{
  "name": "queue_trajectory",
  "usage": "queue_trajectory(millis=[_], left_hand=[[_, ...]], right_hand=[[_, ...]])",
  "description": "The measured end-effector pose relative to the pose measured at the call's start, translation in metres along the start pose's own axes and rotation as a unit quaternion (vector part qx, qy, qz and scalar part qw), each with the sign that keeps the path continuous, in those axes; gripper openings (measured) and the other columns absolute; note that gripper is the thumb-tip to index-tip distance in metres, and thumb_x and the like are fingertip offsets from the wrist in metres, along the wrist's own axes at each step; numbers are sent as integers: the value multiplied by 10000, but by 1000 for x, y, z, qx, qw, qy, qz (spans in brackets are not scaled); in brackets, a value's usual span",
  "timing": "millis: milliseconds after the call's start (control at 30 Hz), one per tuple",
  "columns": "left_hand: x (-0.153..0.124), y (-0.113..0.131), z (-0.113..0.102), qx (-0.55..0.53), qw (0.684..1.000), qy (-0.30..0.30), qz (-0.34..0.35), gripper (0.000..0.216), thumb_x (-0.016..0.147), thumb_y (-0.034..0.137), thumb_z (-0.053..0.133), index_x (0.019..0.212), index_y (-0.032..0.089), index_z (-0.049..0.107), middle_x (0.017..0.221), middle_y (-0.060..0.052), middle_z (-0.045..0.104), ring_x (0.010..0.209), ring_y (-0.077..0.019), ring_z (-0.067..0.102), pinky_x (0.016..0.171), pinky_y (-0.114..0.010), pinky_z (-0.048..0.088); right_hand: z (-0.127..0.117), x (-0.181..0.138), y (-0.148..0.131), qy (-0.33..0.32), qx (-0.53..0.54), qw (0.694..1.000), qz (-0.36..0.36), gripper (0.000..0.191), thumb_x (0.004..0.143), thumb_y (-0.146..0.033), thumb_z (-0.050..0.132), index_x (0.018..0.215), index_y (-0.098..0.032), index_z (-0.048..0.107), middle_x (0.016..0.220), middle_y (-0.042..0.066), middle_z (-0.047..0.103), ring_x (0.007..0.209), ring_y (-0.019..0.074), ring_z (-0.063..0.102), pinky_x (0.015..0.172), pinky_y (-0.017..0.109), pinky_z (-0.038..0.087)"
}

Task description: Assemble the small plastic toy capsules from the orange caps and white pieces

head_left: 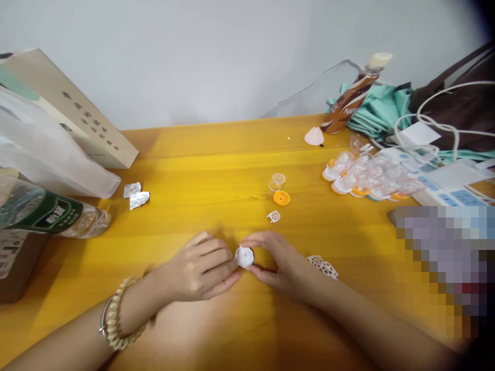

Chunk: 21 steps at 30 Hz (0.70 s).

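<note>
My left hand (201, 270) and my right hand (276, 260) meet over the yellow wooden table (216, 154), both pinching a small white round piece (244, 256) between their fingertips. The left wrist wears a beaded bracelet (116, 322). Beside the right hand lies a white lacy cut-out strip (323, 266). A smaller white cut-out piece (274, 216) sits just beyond the hands, with an orange cap (281, 198) and a small clear cup (277, 181) behind it.
A heap of several small clear cups with orange caps (363, 180) lies at the right, near a drink bottle (353, 95), teal cloth, cables and printed sheets. At the left are a water bottle (50, 211), a plastic bag, a paper bag and foil scraps (136, 196).
</note>
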<state>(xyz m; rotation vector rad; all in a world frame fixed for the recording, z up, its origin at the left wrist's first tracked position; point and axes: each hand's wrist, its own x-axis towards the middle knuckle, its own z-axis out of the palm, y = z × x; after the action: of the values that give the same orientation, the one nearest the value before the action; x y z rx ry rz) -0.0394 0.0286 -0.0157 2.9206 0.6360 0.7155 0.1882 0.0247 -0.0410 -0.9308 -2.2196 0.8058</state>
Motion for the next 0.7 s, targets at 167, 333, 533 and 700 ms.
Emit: queue_trajectory(millis=[167,333,533,700], left_hand=[[6,2,-2,-85,987,-45,-132,267,793,264,611,1039,182,546,876,-48,629,793,-168,543,691,-315,383],[7,2,2,-144,969,-63,-192,246,803,318,598,998,194,514,899,-37,604,835,-169,532,747,-316,382],[7,5,5,-149,955,-61,-249,291,777,409,622,922,190,496,882,-37,574,827,-178,510,717,-309,378],[7,7,9,-116,960,-45,-250,276,774,399,623,932,195,525,894,-47,587,839,-190,519,720,-319,365]], right_hand=[[-12,4,-5,-53,27,998,-19,345,794,-129,571,1118,-219,491,1085,59,623,1056,164,563,926,334,456],[-16,5,-8,-69,30,997,-9,330,811,-140,556,1126,-223,498,1128,58,612,1083,156,553,942,324,447],[-15,5,-9,-65,38,997,-7,349,825,-131,540,1159,-214,486,1150,64,613,1098,163,549,957,339,440],[-13,4,-6,-85,44,995,25,421,831,-145,535,1237,-216,449,1219,85,582,1132,186,543,949,357,458]])
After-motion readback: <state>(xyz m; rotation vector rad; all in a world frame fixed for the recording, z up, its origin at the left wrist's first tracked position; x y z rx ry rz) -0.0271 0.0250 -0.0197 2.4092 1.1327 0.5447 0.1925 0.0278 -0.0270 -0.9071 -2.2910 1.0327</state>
